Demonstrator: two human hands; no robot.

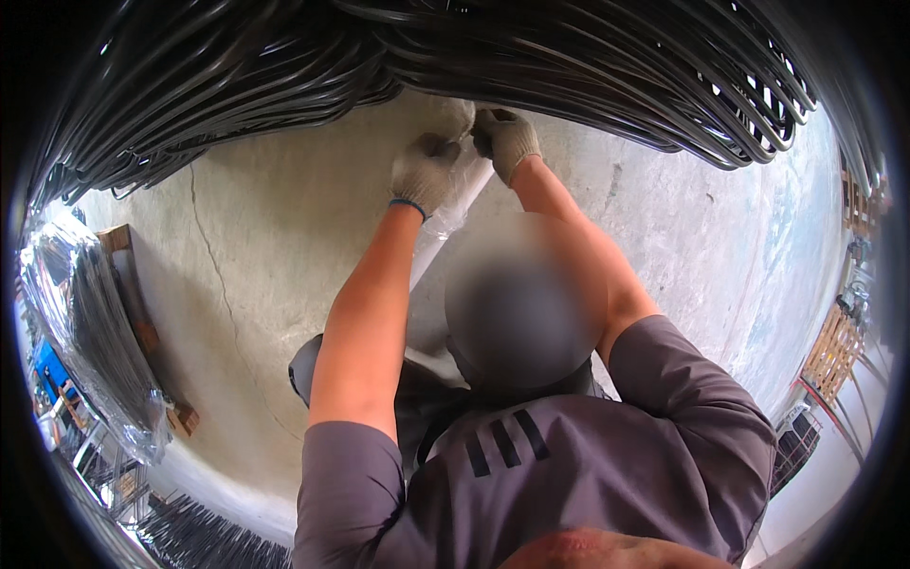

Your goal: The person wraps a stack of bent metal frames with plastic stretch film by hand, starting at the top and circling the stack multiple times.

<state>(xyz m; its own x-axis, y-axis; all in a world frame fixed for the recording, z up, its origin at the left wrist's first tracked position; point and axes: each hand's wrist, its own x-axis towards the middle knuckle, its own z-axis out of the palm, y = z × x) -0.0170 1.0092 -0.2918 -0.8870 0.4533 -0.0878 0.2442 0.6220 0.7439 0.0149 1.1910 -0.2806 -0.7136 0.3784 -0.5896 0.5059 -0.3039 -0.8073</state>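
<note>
Both my hands wear pale knitted work gloves with dark fingers. They meet low, just under the hanging edge of the black bent tubes [569, 66]. A roll of clear plastic film [462, 201] slants between my forearms, its upper end close to my hands. My left hand [424, 173] is closed beside that end, with curled fingers at loose film. On the other side, my right hand [509, 140] pinches the film, fingers bent toward the left hand. Thin crumpled film shows between the two hands and above them. The fingertips are partly lost in shadow.
A film-wrapped bundle of dark rods [90, 322] lies at the left on wooden blocks [183, 417]. More dark rods [209, 533] sit at the lower left. Wooden pallets [831, 346] stand at the far right. A long crack [220, 270] runs through the concrete floor.
</note>
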